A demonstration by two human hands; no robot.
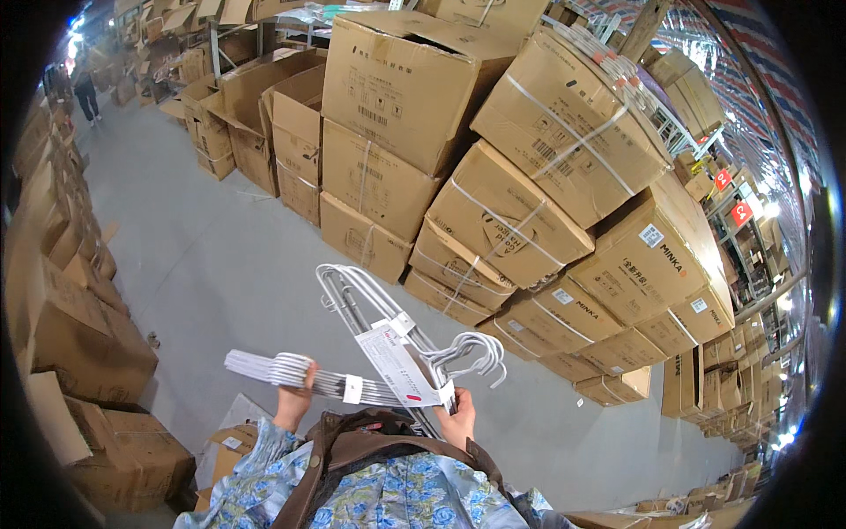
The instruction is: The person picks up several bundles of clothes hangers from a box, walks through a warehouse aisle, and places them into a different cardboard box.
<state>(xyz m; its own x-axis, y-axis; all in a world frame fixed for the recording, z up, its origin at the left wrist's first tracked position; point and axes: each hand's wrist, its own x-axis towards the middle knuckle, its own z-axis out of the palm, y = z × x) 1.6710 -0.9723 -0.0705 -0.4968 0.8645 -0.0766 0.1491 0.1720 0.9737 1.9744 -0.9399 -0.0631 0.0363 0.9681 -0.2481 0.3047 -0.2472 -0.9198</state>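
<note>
My left hand [295, 402] grips a bundle of pale grey clothes hangers [330, 385], held level at waist height and bound by a narrow white paper band [353, 389]. In my right hand [457, 419] is a second bundle of grey hangers [377, 291], tilted up and away from me. A white printed card sleeve [396, 367] wraps its middle. Several curved hooks [472, 347] stick out to the right of the sleeve. The two bundles overlap in the picture near my right hand; I cannot tell whether they touch.
Strapped cardboard cartons [505, 238] are stacked ahead and to the right. More cartons [86, 337], some with flaps up, line the left side. Grey floor [218, 264] runs between them. A person [86, 92] stands far down the aisle. Metal shelving [733, 231] is at right.
</note>
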